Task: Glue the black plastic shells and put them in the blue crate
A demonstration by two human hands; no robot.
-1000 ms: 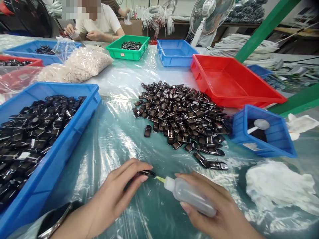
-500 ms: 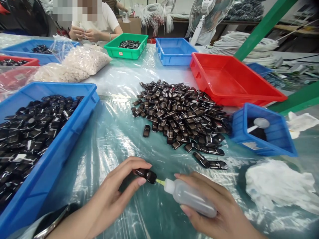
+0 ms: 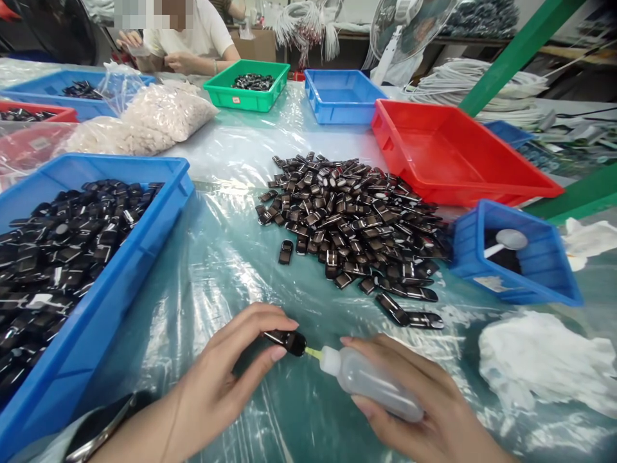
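Between the thumb and fingers of my left hand point(image 3: 226, 366) is a small glossy black plastic casing point(image 3: 292, 342), its rounded end pointing right. My right hand point(image 3: 424, 392) is wrapped round a translucent squeeze bottle point(image 3: 376, 382) with a white cap and a thin yellowish nozzle point(image 3: 313, 353). The nozzle tip meets the casing's rounded end, or lies very close to it. Beyond my hands spreads a heap of similar dark casings point(image 3: 357, 225), with one casing point(image 3: 285, 252) lying apart at its near left edge.
A blue tray point(image 3: 159, 168) full of black pieces stands at left. On the right are a red tray point(image 3: 463, 154), a blue bin point(image 3: 535, 276) with a white scoop point(image 3: 511, 240), and a crumpled white cloth point(image 3: 544, 360). Across the table sits a person point(image 3: 197, 38).
My hands keep nearly the same pose, with the casing and nozzle still together. The whole view has shifted slightly. Across the table, one of the person's hands has moved away from the other.
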